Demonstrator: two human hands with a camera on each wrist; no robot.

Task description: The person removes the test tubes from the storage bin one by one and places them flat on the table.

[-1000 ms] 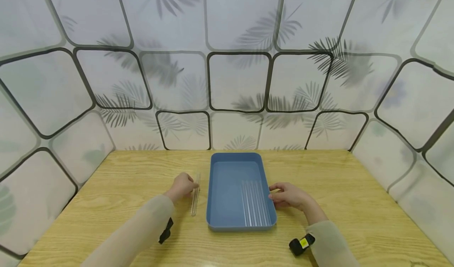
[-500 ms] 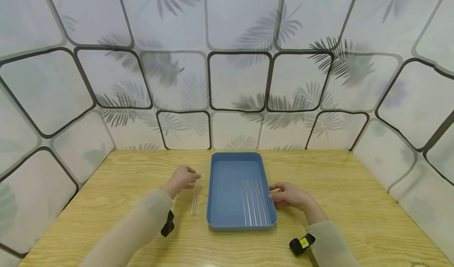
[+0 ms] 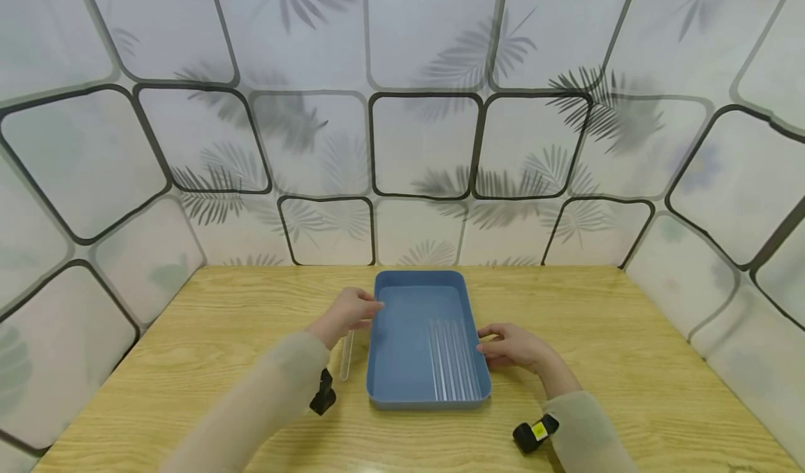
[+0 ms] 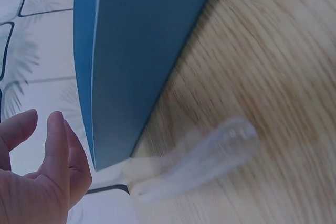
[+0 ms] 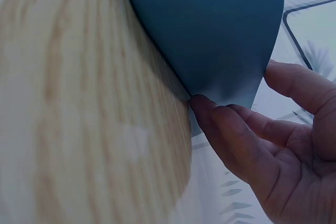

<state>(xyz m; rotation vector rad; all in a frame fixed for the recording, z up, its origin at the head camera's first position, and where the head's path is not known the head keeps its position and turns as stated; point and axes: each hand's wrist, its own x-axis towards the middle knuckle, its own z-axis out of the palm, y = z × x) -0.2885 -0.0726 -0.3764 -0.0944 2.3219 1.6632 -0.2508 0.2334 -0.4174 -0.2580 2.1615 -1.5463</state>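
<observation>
A shallow blue tray (image 3: 405, 368) lies lengthwise on the table. Several clear tubes (image 3: 449, 361) lie side by side in its near right part. Over the tray's left rim my left hand (image 3: 349, 312) hovers, its fingers loosely bent with a gap between them and nothing held; in the left wrist view this hand (image 4: 44, 169) appears beyond the tray's corner. Outside the tray, on the table, is a clear tube (image 3: 346, 361), partly hidden by the left hand. My right hand (image 3: 512, 347) touches the tray's right wall with its fingertips, as the right wrist view confirms.
A light wooden table (image 3: 251, 298) carries everything. Patterned fabric walls (image 3: 421, 144) enclose its back and sides. Each wrist wears a black camera, the right one (image 3: 534, 432) with a yellow mark.
My left hand has moved from the middle of the loose clear tube along to its far end, then off it and right to the tray's left rim. Tube, tray and right hand have stayed put.
</observation>
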